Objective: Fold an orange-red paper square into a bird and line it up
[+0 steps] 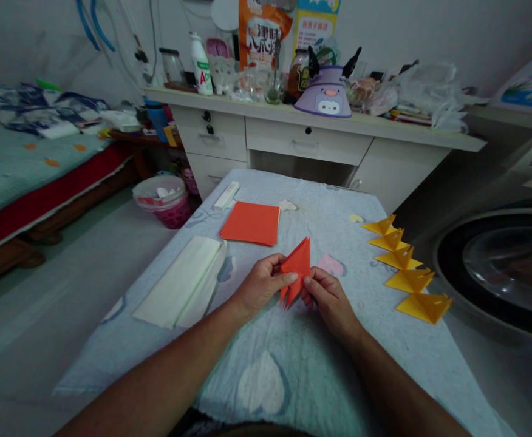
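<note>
Far left, bed (47,161) with a patterned sheet, bunched bedding on top. Next, pink bin (173,213) on the floor, liner over the rim, white scraps inside. Then the cloth-covered table (339,209): pale folded sheet (175,282) lies along its left side, slim white box (226,196) farther back, stack of red-orange squares (250,223) just beside that, slightly fanned at the edges.

Left hand (263,280), from where I stand: thumb flat on the near face of the red folded paper (297,264), fingers curled behind, pinch closed on it. Paper is held up above the table's middle, point up, narrow split tips down, between both hands. Right hand (327,294): thumb and bent fingers closed on its lower right edge; exact fingertip contact, can't tell.

Behind, white desk (306,130), cluttered top, purple visor (325,91) among jars and bags. Right edge of table: five yellow folded pieces (409,280) in a row, front to back. Far right, front-loading washing machine (512,249), round dark door.
</note>
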### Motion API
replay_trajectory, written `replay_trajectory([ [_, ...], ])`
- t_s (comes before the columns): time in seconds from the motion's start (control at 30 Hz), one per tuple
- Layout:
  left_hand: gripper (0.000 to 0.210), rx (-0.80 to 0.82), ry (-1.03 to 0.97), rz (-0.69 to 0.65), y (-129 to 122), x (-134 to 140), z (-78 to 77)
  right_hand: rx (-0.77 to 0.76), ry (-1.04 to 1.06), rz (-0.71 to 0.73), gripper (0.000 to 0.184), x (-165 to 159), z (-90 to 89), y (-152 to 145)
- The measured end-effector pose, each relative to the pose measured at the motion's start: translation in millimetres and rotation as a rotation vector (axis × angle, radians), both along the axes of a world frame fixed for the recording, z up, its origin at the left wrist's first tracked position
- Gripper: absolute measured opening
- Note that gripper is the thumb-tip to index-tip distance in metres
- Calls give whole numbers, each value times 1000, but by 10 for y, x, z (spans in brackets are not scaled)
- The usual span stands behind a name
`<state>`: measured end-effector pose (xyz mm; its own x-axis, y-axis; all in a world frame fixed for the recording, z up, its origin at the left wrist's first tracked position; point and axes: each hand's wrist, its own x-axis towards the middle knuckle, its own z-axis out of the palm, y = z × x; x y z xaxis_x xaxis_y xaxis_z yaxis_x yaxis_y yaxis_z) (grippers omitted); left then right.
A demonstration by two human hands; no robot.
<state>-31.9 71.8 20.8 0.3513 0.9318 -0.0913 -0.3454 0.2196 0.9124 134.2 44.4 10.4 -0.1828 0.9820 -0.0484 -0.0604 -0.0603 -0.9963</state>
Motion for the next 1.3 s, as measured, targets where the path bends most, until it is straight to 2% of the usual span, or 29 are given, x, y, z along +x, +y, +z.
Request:
replay_trajectory([
  [0.13, 36, 28, 58, -22, -4, 0, -10, 17, -16, 5, 29, 0, 6, 11],
  [0.23, 30, 100, 168, -39, -1, 2, -39, 85, -2, -2, 25, -11, 33, 23],
  [0.3, 25, 152, 261, -91, -2, 8, -72, 121, 19, -29, 29, -20, 38, 36],
  [0.47, 15, 234, 449, -174, -22, 27, -135, 57, 64, -76, 26, -6, -28, 69],
  [0.6, 15, 240, 475, -185, -34, 30, -127, 41, 101, -107, 23, 47, -45, 88],
  [0.77, 18, 210, 497, -206, -14, -13, -68, 75, 162, -221, 21, 149, 7, 140],
  [0.9, 18, 218, 508, -163, 37, -98, 2, 33, 213, -245, 20, 192, 38, 158],
  [1.0, 17, 221, 461, -126, 86, -174, 38, 20, 191, -202, 23, 215, 33, 161],
  [1.1, 23, 225, 398, -22, 140, -253, 53, 30, 67, -86, 26, 250, 29, 159],
  [1.2, 39, 237, 395, 128, 184, -321, 71, 59, -118, 68, 26, 264, 44, 138],
  [1.3, 61, 217, 313, 203, 198, -345, 97, 66, -216, 187, 28, 232, 54, 99],
])
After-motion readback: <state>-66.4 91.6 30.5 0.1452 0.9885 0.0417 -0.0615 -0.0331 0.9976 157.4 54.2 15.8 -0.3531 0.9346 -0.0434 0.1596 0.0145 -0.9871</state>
